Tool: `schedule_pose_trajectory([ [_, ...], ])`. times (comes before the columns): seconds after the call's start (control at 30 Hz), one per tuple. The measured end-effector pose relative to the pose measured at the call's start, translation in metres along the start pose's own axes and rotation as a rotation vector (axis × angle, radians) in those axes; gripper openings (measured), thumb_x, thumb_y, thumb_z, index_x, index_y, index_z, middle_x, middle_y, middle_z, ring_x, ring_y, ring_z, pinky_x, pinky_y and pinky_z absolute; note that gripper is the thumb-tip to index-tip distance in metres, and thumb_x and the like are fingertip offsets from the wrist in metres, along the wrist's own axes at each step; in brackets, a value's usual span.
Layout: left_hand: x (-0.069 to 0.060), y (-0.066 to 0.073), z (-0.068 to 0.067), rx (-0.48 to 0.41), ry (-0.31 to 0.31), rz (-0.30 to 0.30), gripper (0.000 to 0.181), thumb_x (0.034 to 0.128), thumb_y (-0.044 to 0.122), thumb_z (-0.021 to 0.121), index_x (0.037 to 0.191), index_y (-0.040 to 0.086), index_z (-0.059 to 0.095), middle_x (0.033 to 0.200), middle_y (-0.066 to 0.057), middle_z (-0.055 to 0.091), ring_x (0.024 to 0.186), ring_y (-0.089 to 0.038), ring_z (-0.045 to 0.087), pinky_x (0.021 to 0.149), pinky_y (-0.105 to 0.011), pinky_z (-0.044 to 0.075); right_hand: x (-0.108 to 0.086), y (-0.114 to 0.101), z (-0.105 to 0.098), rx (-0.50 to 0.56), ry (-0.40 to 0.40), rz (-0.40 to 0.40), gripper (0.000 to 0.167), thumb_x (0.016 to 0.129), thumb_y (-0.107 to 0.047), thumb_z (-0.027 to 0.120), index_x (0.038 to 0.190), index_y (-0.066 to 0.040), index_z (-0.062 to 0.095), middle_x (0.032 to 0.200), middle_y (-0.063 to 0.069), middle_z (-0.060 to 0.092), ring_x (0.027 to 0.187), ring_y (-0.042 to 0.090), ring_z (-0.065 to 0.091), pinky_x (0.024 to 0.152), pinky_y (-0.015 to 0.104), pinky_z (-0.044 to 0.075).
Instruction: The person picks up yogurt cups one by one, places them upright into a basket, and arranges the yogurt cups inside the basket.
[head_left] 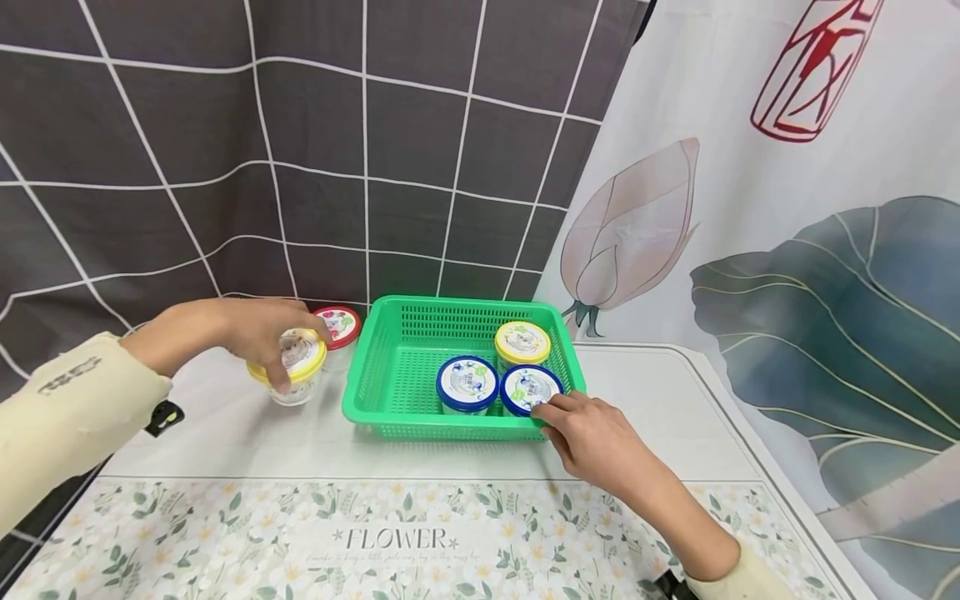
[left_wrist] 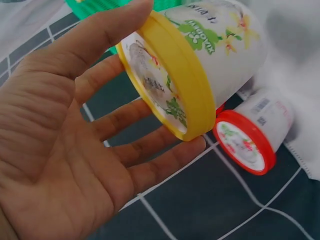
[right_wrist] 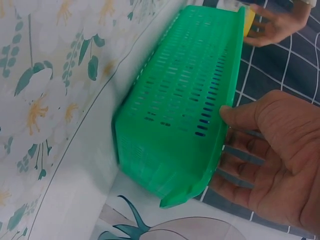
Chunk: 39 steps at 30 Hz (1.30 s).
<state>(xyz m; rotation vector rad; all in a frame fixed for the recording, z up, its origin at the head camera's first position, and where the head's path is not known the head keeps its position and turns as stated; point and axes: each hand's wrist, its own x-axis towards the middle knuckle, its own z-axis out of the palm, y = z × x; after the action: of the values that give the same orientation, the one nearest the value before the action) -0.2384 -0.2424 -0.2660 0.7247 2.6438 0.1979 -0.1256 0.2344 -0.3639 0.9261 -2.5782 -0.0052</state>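
Observation:
My left hand [head_left: 251,332] holds a tub with a yellow lid [head_left: 303,357] by its lid, thumb on one side and fingers on the other. In the left wrist view, this white tub [left_wrist: 220,50] shows a floral label. Behind it stands a tub with a red lid [head_left: 341,327]. My right hand [head_left: 600,442] grips the near right corner rim of a green basket [head_left: 442,421], its fingertips close to a blue-lidded tub [head_left: 529,387]. Another blue-lidded tub [head_left: 467,383] and a yellow-lidded tub [head_left: 522,342] also sit upright in the basket's right part.
Under the basket lies a white table cover [head_left: 225,442], with a flower-printed strip [head_left: 405,550] along the front. A dark checked curtain [head_left: 315,125] hangs behind, and a pale printed curtain [head_left: 675,75] hangs on the right.

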Motion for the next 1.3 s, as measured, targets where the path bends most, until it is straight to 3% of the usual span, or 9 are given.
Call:
schedule_pose_trajectory([
  [0.1, -0.001, 0.004, -0.007, 0.002, -0.003, -0.007, 0.082, 0.0747, 0.018, 0.104, 0.149, 0.021, 0.069, 0.145, -0.020, 0.061, 0.128, -0.042, 0.056, 0.093, -0.055, 0.065, 0.000, 0.000, 0.001, 0.000, -0.004, 0.005, 0.024, 0.096, -0.011, 0.088, 0.119, -0.017, 0.082, 0.102, -0.002, 0.079, 0.086, 0.017, 0.067, 0.070, 0.035, 0.061],
  [0.3, -0.003, 0.007, -0.019, 0.045, 0.015, 0.040, 0.077, 0.0754, 0.018, 0.103, 0.145, 0.025, 0.070, 0.135, -0.012, 0.065, 0.125, -0.036, 0.057, 0.094, -0.049, 0.060, 0.000, -0.001, 0.000, -0.006, -0.008, 0.008, 0.024, 0.096, -0.011, 0.088, 0.118, -0.017, 0.082, 0.103, -0.002, 0.079, 0.087, 0.017, 0.068, 0.072, 0.037, 0.062],
  [0.57, -0.002, 0.013, -0.029, 0.027, 0.014, 0.016, 0.079, 0.0768, 0.019, 0.104, 0.147, 0.027, 0.069, 0.142, -0.014, 0.062, 0.128, -0.040, 0.056, 0.091, -0.050, 0.064, 0.000, -0.001, 0.001, -0.005, -0.013, 0.008, 0.024, 0.097, -0.011, 0.088, 0.119, -0.017, 0.082, 0.103, -0.002, 0.079, 0.087, 0.017, 0.067, 0.072, 0.036, 0.062],
  [0.77, -0.001, 0.016, -0.036, 0.016, 0.026, 0.029, 0.079, 0.0773, 0.018, 0.103, 0.148, 0.028, 0.068, 0.145, -0.015, 0.061, 0.128, -0.040, 0.057, 0.084, -0.044, 0.065, -0.001, -0.001, 0.001, -0.004, -0.013, 0.006, 0.023, 0.097, -0.011, 0.087, 0.119, -0.017, 0.082, 0.102, -0.002, 0.078, 0.086, 0.017, 0.067, 0.071, 0.036, 0.062],
  [1.07, 0.003, 0.025, -0.045, 0.070, 0.038, 0.061, 0.077, 0.0776, 0.022, 0.103, 0.146, 0.030, 0.069, 0.142, -0.012, 0.064, 0.126, -0.037, 0.060, 0.096, -0.055, 0.063, 0.000, -0.002, 0.001, -0.005, -0.004, 0.002, 0.024, 0.096, -0.010, 0.088, 0.118, -0.016, 0.082, 0.102, -0.002, 0.079, 0.088, 0.017, 0.068, 0.072, 0.036, 0.062],
  [1.3, 0.007, 0.044, -0.054, 0.096, 0.039, 0.073, 0.079, 0.0786, 0.022, 0.102, 0.149, 0.029, 0.068, 0.147, -0.013, 0.063, 0.129, -0.038, 0.059, 0.099, -0.057, 0.063, 0.000, -0.002, 0.000, -0.002, -0.010, 0.007, 0.023, 0.097, -0.010, 0.088, 0.119, -0.016, 0.082, 0.102, -0.002, 0.079, 0.087, 0.017, 0.068, 0.072, 0.036, 0.062],
])
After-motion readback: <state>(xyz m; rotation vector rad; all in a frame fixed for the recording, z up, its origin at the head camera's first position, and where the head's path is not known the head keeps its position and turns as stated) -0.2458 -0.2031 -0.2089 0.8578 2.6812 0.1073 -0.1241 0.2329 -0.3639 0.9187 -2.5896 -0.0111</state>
